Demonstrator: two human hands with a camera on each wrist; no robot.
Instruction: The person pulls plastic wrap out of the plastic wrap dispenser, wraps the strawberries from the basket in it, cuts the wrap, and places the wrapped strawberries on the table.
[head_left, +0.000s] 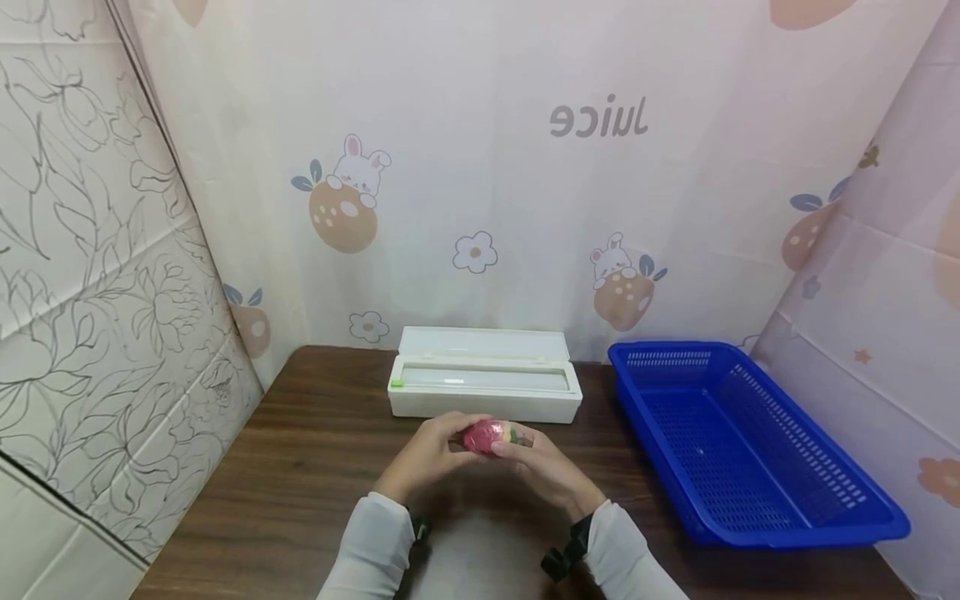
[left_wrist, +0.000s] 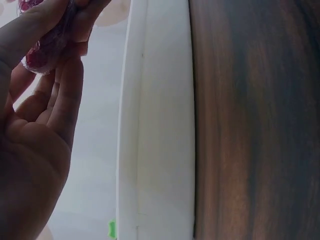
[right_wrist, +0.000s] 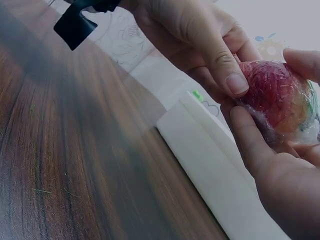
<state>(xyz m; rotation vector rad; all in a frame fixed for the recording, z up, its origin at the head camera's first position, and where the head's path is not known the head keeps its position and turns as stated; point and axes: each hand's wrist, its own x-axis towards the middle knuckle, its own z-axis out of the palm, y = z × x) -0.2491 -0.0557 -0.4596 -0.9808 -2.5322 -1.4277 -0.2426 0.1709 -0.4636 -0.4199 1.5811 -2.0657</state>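
Both hands hold one round red thing (head_left: pixel 483 437) between them, over the table in front of the white box. Shiny clear cling film (right_wrist: pixel 272 95) covers it, and yellow and green show at one end. My left hand (head_left: pixel 429 454) grips the red end with thumb and fingers. From the other side my right hand (head_left: pixel 551 468) grips the yellow-green end, its thumb on top. In the left wrist view only part of the wrapped thing (left_wrist: pixel 37 57) shows beside the left hand (left_wrist: pixel 37 125). What kind of fruit or vegetable it is, I cannot tell.
Behind the hands stands a long white box (head_left: pixel 486 406), its lid (head_left: pixel 483 342) raised, with a green piece (head_left: pixel 397 383) at its left end. A blue plastic basket (head_left: pixel 660 450) stands on the right of the dark wooden table (head_left: pixel 300 467). Printed cloth hangs behind.
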